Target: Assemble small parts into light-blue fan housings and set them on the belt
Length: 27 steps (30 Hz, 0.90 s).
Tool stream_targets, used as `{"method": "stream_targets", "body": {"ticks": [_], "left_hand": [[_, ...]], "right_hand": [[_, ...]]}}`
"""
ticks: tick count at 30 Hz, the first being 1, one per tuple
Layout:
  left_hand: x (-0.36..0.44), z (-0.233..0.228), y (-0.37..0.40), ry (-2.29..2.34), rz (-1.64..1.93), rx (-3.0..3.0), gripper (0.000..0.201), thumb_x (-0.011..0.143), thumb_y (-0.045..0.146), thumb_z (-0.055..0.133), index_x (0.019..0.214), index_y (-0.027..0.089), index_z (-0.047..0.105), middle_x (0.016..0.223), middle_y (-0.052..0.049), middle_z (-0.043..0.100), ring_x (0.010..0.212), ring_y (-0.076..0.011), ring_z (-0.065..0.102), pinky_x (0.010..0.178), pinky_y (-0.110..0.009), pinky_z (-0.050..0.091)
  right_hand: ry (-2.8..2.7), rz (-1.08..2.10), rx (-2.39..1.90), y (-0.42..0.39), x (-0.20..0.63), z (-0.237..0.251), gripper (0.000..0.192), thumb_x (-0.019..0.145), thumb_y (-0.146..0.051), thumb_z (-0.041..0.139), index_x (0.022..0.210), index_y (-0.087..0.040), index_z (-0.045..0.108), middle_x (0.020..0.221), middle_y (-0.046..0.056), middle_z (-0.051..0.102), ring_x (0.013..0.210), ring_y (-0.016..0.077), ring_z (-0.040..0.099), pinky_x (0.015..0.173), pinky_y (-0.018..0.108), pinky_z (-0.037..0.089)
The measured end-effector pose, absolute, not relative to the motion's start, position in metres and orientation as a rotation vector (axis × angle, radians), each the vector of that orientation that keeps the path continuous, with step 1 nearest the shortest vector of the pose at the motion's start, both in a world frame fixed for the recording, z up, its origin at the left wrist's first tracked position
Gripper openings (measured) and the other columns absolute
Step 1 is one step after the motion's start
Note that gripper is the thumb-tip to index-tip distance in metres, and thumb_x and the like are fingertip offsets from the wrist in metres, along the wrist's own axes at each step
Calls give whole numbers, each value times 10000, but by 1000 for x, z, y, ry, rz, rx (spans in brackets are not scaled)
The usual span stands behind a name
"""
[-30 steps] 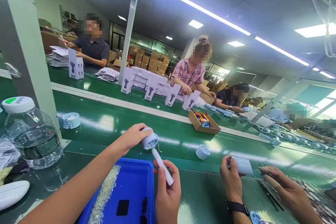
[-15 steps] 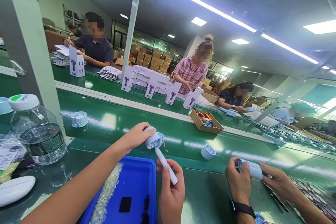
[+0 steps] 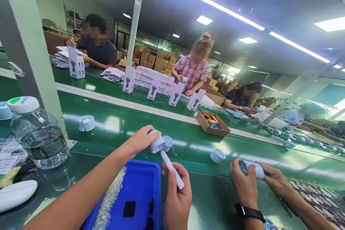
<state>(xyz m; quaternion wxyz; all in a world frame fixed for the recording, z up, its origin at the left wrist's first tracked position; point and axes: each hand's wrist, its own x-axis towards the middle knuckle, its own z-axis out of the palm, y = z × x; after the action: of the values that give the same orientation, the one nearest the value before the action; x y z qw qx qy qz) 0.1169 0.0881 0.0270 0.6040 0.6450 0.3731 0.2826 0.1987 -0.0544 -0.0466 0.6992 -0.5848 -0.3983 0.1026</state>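
Observation:
My left hand (image 3: 138, 140) grips a pale blue round fan head (image 3: 157, 144) with thin wires hanging from it, held above the green belt. Just to its right a loose round ring part (image 3: 168, 141) sits against it. My right hand (image 3: 176, 196) holds a white handle piece (image 3: 173, 170) upright, its top end touching the fan head. Both hands are over the far edge of a blue tray (image 3: 140, 187) that holds several small clear parts and black pieces.
A co-worker's two hands (image 3: 244, 183) at my right hold a white housing (image 3: 252, 168). A water bottle (image 3: 36, 133) stands at left beside a grey post. Round blue parts (image 3: 86, 123) (image 3: 217, 155) and a cardboard box (image 3: 212, 124) lie on the belt. People work opposite among white cartons.
The view has shifted a little. A ring part now shows beside the fan head. The co-worker's hands have drawn the white housing in closer. The woman opposite has lifted a part.

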Motion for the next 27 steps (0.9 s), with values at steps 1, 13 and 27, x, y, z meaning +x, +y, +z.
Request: {"method": "stream_targets", "body": {"ticks": [1, 13, 27], "left_hand": [[117, 29, 86, 867, 631, 1503, 340, 671, 490, 610, 655, 204, 427, 592, 60, 433, 544, -114, 376, 504, -244, 298], [139, 34, 41, 910, 1233, 1425, 429, 724, 414, 540, 477, 207, 256, 538, 33, 287, 522, -119, 301, 507, -282, 292], [126, 37, 53, 581, 729, 1771, 328, 737, 467, 593, 759, 206, 396, 683, 44, 441, 614, -107, 418, 544, -229, 358]], "right_hand": [[-884, 254, -1304, -55, 199, -48, 245, 888, -420, 443, 992, -250, 585, 878, 76, 683, 784, 220, 671, 602, 301, 530], [-1027, 705, -1305, -58, 188, -61, 356, 888, -483, 433, 887, -176, 611, 549, -44, 425, 489, 95, 406, 450, 206, 347], [-827, 811, -1242, -59, 190, -59, 485, 874, -558, 431, 1117, -155, 549, 532, -83, 265, 460, 75, 220, 408, 198, 210]]}}
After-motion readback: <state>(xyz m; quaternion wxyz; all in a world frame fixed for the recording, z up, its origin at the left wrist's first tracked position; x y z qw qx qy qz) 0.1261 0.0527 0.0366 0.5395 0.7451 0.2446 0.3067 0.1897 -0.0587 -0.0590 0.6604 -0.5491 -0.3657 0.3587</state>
